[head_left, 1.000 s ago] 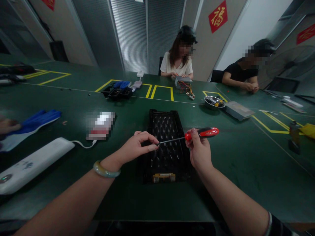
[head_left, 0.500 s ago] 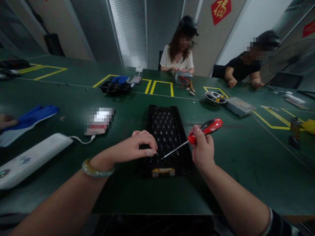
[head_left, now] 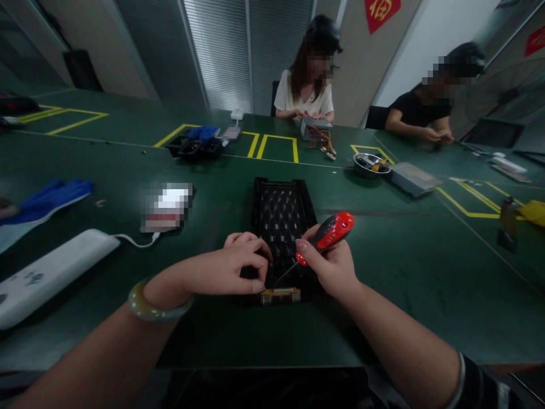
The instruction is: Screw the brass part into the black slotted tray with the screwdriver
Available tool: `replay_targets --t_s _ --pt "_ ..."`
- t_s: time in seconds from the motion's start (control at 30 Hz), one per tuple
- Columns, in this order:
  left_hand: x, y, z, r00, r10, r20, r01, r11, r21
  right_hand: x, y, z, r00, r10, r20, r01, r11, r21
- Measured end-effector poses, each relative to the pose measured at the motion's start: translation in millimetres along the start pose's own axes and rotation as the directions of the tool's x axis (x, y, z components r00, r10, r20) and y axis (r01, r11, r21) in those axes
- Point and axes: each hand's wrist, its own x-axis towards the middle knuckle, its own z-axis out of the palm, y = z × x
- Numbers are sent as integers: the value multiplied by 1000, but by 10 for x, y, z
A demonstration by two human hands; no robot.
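Note:
A black rectangular casing (head_left: 307, 200) lies lengthwise before me, its inside marked with rows of small pale pieces. At its near end sits a yellow-brown part (head_left: 281, 296) with a pale toothed strip. My right hand (head_left: 338, 272) grips a red and black screwdriver (head_left: 331, 232), its shaft slanting down and left into the casing's near end. My left hand (head_left: 227, 268) is over the near left corner, fingers curled and thumb tip beside the yellow-brown part. Whatever is between those fingers is too small or hidden to make out.
To the left are a white power bank (head_left: 55, 275), a cabled phone (head_left: 168, 207) and a blue glove (head_left: 53, 199). Farther back stand a black tray (head_left: 196, 149), a metal bowl (head_left: 371, 166) and a grey metal plate (head_left: 413, 179). Two people sit opposite, one handling a grey wired box (head_left: 315, 128).
My right hand has moved left and nearer, bringing the screwdriver closer to the casing's near end. My left hand has dropped toward the near left corner. The view has shifted slightly.

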Motion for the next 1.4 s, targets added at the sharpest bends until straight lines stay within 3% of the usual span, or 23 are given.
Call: replay_targets --t_s 0.33,0.77,1.03,1.27,1.4 --pt "6 53 7 989 -136 62 138 990 -36 9 4 -10 1000 8 12 -8 1000 -14" --pt "23 60 30 983 -173 67 175 984 -34 22 4 -5 1000 11 2 -11 1000 -21" --pt "16 53 15 990 -132 58 134 991 -30 -71 -36 -27 993 -83 -87 87 995 52" --pt "16 38 6 993 -105 59 108 993 -47 -129 -167 1 976 -201 88 203 979 -8" --pt "22 23 12 993 -102 53 105 993 -57 -129 -199 1 961 -247 121 254 966 -45"
